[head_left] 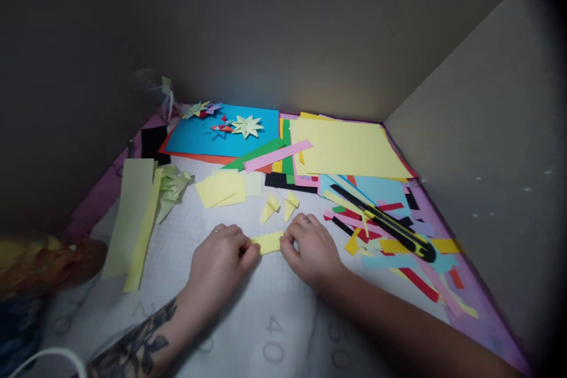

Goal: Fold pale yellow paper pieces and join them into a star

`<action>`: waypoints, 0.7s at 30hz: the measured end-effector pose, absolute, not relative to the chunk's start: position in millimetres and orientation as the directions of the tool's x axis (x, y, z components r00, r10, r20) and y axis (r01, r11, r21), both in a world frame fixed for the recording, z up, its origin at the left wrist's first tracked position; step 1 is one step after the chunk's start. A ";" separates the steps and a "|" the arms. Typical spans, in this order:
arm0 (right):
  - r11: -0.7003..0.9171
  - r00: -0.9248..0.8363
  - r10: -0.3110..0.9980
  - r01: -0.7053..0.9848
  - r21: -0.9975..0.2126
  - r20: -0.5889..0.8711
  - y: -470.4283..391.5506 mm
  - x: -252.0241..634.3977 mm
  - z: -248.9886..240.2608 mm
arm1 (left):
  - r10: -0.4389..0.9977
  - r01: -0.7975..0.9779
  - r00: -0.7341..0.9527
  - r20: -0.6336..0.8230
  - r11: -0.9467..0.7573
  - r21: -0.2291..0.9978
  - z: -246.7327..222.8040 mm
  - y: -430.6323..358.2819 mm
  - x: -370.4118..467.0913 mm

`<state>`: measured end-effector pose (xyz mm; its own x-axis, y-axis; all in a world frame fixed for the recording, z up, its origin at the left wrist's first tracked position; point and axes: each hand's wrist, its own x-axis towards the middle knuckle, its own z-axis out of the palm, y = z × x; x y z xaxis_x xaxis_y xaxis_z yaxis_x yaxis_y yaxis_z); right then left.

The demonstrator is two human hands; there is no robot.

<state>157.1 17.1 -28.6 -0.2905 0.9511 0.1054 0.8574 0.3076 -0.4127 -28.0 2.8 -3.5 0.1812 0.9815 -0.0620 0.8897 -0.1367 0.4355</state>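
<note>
A small folded strip of yellow paper lies between my two hands, low over the white gridded mat. My left hand pinches its left end, and my right hand pinches the right end. Just beyond them sit two small folded yellow paper pieces. Several yellow paper rectangles overlap farther back on the left. The fingertips cover both ends of the strip.
Right of my hands a yellow-black utility knife rests on coloured paper scraps. Large yellow sheets lie behind. A blue sheet carries folded paper stars. Long pale strips lie left; grey walls enclose the back.
</note>
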 end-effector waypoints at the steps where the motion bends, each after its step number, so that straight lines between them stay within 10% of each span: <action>1: 0.311 -0.293 0.950 0.862 -0.400 0.107 17.1 157.0 -28.9 | 0.981 0.891 0.181 -0.070 -0.133 0.434 -3.1 3.1 -27.9; 15: 0.286 -0.285 0.957 0.893 -0.347 0.057 20.8 154.5 -25.5 | 0.975 0.860 0.222 0.026 -0.208 0.466 -6.9 2.4 -30.6; 21: 0.556 -0.429 0.831 0.641 -0.529 0.354 15.5 168.7 -30.6 | 0.929 0.703 0.365 0.054 -0.313 0.639 -6.5 5.1 -28.6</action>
<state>168.7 15.5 -30.6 -0.4286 0.8312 0.3542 0.6409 0.5560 -0.5292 -28.6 5.1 -6.5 0.3651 0.9294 0.0542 0.7027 -0.3133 0.6387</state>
